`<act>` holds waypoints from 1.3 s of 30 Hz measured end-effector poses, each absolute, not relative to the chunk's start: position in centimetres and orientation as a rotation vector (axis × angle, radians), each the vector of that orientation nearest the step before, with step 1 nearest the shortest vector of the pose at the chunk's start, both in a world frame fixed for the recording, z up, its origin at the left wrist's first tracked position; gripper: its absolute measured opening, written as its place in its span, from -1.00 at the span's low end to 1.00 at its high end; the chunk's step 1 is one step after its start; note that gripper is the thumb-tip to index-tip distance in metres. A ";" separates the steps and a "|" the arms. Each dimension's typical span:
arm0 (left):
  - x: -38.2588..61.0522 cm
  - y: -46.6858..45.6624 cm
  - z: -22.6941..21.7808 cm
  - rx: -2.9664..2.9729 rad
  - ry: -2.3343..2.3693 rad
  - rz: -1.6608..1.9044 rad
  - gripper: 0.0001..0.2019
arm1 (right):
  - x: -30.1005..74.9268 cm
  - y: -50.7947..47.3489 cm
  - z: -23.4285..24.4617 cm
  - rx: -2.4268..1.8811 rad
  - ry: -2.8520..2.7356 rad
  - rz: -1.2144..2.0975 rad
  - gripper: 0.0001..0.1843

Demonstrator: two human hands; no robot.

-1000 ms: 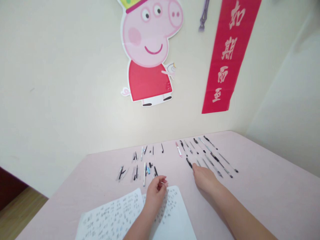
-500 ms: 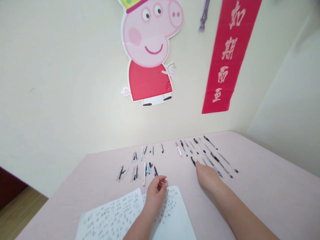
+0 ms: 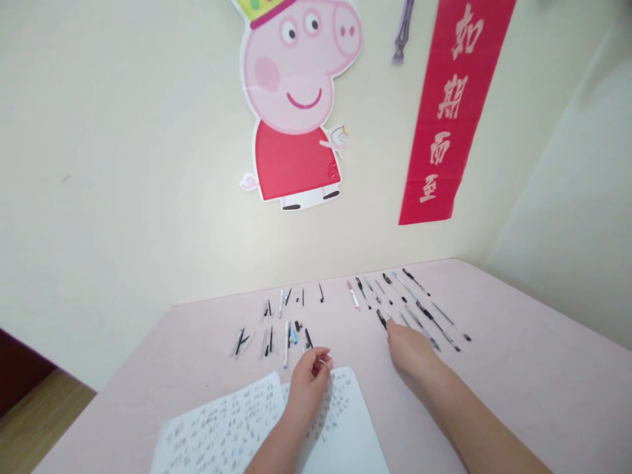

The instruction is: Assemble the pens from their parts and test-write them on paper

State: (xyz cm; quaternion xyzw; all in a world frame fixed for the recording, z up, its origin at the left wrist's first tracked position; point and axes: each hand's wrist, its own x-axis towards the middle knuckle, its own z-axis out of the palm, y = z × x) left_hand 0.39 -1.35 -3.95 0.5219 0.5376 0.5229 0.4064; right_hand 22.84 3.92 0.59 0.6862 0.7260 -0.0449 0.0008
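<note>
My right hand [image 3: 411,347] is low over the table, its fingers closed at a pen whose black end [image 3: 381,318] sticks out past the fingertips; the rest of that pen is hidden under the hand. My left hand [image 3: 310,376] rests at the top of a handwritten sheet [image 3: 353,428], fingers loosely curled and slightly apart, holding nothing that I can see. Just beyond it lies a black pen part [image 3: 309,338]. To the right of my right hand are a clear pen [image 3: 422,327] and a black-gripped pen [image 3: 437,325].
Another row of pens [image 3: 388,280] lies at the back right, with a pink and white pen [image 3: 353,296] at its left end. Several caps, barrels and refills [image 3: 266,342] form small groups at the left. A second written sheet [image 3: 217,428] lies in front on the pink tabletop [image 3: 518,395].
</note>
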 end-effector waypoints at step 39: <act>-0.9 -1.1 -3.2 0.815 1.382 1.680 -0.74 | 7.5 2.4 -0.5 1.764 2.830 -0.326 -0.75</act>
